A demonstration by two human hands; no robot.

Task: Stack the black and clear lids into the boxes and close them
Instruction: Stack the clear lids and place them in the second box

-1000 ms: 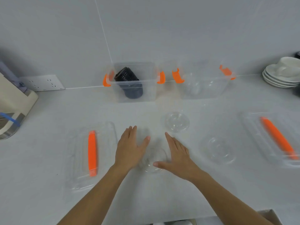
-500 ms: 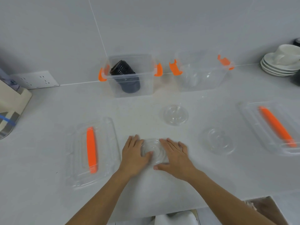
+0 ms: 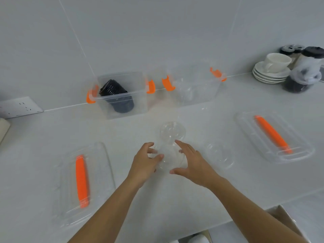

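Observation:
A clear round lid sits between my left hand and my right hand, both gripping its rim just above the counter. A second clear lid lies just beyond it, and a third clear lid lies to the right. At the back, the left clear box with orange clips holds a tilted stack of black lids. The right clear box holds some clear lids. Two box covers with orange handles lie flat: the left cover and the right cover.
A stack of white saucers with a cup and dark-lidded jars stand at the back right. A wall socket is at the left. A cardboard box sits below the counter's front edge.
Both hands closed in on the nearest clear lid, gripped its rim and lifted it slightly forward toward the second lid. The camera view shifted.

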